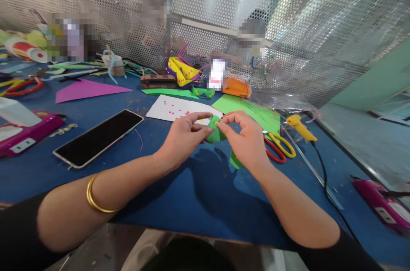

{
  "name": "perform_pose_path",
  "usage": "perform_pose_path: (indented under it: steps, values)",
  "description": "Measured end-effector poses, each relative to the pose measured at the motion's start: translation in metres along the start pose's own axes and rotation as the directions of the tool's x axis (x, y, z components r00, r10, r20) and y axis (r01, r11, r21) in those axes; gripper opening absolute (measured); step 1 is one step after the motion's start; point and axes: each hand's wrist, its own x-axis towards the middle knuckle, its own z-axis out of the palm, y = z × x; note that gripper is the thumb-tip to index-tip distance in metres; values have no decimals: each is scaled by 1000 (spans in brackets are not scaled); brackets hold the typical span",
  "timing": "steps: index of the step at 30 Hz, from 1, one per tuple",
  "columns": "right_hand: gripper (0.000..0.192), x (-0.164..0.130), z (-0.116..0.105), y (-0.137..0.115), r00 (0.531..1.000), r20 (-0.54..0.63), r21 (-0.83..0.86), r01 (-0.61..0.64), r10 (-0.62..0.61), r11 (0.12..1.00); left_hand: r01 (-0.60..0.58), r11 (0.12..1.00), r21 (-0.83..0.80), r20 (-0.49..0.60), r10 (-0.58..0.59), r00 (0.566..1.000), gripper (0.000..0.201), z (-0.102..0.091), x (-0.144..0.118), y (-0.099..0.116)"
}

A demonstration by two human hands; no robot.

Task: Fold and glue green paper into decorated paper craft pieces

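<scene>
Both hands meet above the blue bench [192, 194], holding a small folded piece of green paper [215, 133] between them. The left hand [184, 136] has its grip pinched on the left side of the paper, and the right hand [245, 136] pinches the top edge with thumb and forefinger. Just beside the right hand lie scissors with red and yellow handles [280, 147]. A black phone [98, 137] lies to the left, well apart.

Matt green paper piece [215, 133]
</scene>
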Motion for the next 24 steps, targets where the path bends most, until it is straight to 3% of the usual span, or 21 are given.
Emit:
perform_pose_path:
  steps: [7,24]
  values:
    - [14,-1,2,-1,998,-62,-43,22,-24,999,-27,1000,13,12,26,1000,47,0,-1,-2]
    - [15,-1,3,-2,996,-92,-21,-6,4,1000,-28,1000,7,39,28,999,52,0,0,-5]
